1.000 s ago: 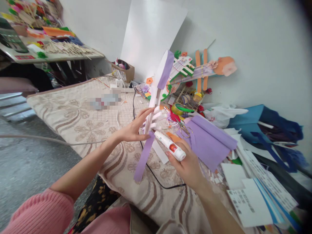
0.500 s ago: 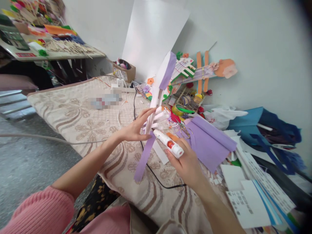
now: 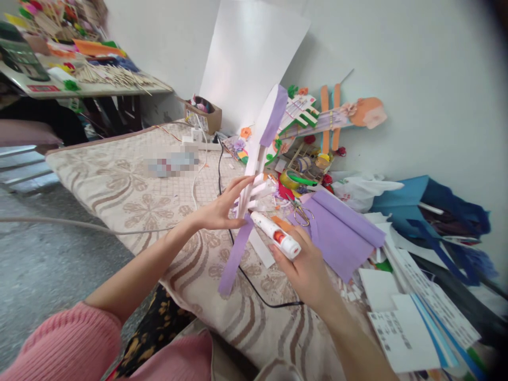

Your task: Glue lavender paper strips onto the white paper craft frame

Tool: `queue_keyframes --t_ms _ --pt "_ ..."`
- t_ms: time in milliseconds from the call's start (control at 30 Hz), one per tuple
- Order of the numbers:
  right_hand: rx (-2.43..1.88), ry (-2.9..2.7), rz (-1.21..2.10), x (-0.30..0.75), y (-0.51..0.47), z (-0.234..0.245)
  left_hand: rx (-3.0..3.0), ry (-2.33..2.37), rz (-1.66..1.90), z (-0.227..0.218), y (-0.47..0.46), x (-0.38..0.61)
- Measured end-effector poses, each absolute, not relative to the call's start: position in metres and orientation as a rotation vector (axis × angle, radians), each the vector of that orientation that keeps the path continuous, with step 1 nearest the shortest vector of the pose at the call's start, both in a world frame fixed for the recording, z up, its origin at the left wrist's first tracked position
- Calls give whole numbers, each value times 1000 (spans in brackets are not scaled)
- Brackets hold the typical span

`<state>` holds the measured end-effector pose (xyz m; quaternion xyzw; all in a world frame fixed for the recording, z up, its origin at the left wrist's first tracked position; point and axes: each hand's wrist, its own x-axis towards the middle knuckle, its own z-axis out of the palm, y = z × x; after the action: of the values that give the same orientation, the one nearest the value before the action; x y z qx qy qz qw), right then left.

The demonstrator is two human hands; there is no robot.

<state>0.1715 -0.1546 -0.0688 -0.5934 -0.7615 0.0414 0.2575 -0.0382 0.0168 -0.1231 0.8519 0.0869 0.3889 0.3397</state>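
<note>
My left hand [image 3: 220,209] grips a tall white paper craft piece [image 3: 254,153] and holds it upright over the patterned mat. A lilac paper strip [image 3: 238,248] runs along the piece, covering its top and hanging loose below my fingers. My right hand [image 3: 304,270] is closed round a white glue stick [image 3: 275,235] with a red and orange label. The stick's tip touches the craft piece just below my left fingers.
Beige patterned mat [image 3: 130,190] with a black cable [image 3: 254,291] across it. A lilac paper sheet [image 3: 341,233] and scissors [image 3: 301,211] lie to the right, with papers [image 3: 416,323] and blue bags [image 3: 432,206]. Craft clutter [image 3: 313,132] leans on the wall.
My right hand has brought the glue stick slightly up and left until its tip meets the craft piece. My left hand holds the piece almost still.
</note>
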Motion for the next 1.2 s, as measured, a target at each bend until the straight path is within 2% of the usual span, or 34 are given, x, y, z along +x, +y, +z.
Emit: queue_keyframes --t_ms 467,1200 --pt "-1546 -2007 -11 176 -167 -74 2223 229 1023 -123 18 -38" --pt "-1605 -1967 7 184 -158 -96 2216 243 1033 -126 21 -40"
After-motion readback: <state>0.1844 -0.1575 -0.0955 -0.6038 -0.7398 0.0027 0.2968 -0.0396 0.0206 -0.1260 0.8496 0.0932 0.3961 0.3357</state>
